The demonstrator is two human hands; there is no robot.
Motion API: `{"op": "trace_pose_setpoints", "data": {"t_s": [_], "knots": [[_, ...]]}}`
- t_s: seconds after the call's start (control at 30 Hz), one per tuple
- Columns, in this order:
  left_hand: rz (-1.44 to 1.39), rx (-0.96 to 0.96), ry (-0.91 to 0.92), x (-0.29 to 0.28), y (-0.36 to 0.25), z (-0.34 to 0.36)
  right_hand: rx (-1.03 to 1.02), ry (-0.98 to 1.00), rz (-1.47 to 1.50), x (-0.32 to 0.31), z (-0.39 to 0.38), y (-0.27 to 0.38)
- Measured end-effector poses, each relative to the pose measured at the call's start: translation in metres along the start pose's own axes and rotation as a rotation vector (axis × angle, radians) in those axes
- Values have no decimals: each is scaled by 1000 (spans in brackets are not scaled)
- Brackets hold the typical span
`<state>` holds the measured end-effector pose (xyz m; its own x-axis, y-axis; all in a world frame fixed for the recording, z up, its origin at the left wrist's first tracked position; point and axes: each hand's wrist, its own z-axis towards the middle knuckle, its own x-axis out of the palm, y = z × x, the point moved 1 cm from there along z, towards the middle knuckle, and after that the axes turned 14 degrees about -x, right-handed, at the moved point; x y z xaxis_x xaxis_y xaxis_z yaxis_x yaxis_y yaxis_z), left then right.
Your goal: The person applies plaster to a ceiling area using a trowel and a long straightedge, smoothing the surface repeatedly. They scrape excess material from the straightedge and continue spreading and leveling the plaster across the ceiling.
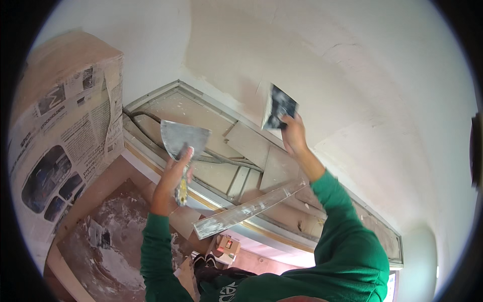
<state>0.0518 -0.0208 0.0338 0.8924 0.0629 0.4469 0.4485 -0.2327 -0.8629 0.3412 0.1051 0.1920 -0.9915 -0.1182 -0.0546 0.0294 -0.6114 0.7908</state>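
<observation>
An indoor room, right in the thick of plastering work!
Far side, a pale wall (402, 65) shows a broad, smoothed beige patch (282, 55)! Left, a tall boxy block wrapped in printed newspaper (88, 118); in the middle, a wide grey metal putty knife (182, 139) above grey cables (234, 162) on a dusty, grey-framed ledge (188, 108); near left, a brown flat surface (123, 241) streaked in white!

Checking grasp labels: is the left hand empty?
No, the left hand holds a scraper with a broad grey blade.
</observation>
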Motion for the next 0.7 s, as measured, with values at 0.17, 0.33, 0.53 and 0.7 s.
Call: {"op": "trace_pose_setpoints", "data": {"t_s": [0.17,0.33,0.53,0.7], "knots": [[-275,-130,648,107,15,-53,-51,-343,404,-36,-74,44],[-357,-184,958,163,26,-86,-516,-389,111,-15,-121,99],[-392,-182,1058,186,25,-109,-805,-98,-185,-30,-172,106],[-61,34,762,167,-2,-114,-213,208,-716,-69,-191,80]]}}
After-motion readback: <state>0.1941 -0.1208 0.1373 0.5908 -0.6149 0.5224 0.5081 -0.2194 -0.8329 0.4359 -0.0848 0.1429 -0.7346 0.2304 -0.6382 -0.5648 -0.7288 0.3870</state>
